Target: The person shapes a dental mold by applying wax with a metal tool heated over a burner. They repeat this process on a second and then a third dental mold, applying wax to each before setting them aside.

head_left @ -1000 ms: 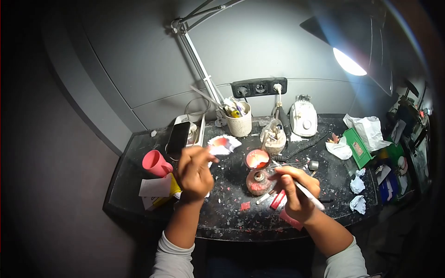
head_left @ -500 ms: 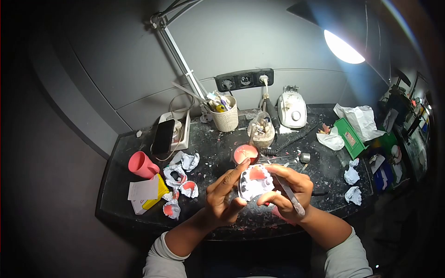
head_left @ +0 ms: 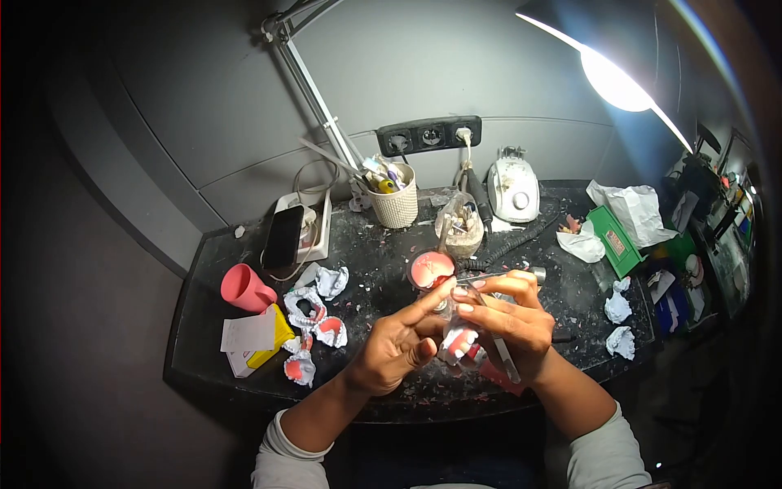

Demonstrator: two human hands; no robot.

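A white dental cast with pink wax (head_left: 458, 344) is between my two hands, tilted so that its side faces me. My left hand (head_left: 393, 349) grips its left side, the index finger stretched to the top. My right hand (head_left: 515, 322) has its fingers over the cast's upper right side and also holds a slim metal tool (head_left: 505, 359), which slants down across the palm. Just beyond the fingertips stands a round dish of pink wax (head_left: 432, 268). The fingers hide much of the cast.
Several plaster pieces (head_left: 307, 310), a pink mug (head_left: 247, 288) and a yellow box (head_left: 271, 346) lie at the left. Behind are a phone (head_left: 283, 238), a tool basket (head_left: 394, 204) and a white device (head_left: 514, 191). A green box (head_left: 616, 242) and crumpled paper (head_left: 634, 213) are at the right.
The cast has been turned from facing up to its side. My right hand's fingers have moved up over it, and the metal tool has shifted with them. The lamp's bright face shows more.
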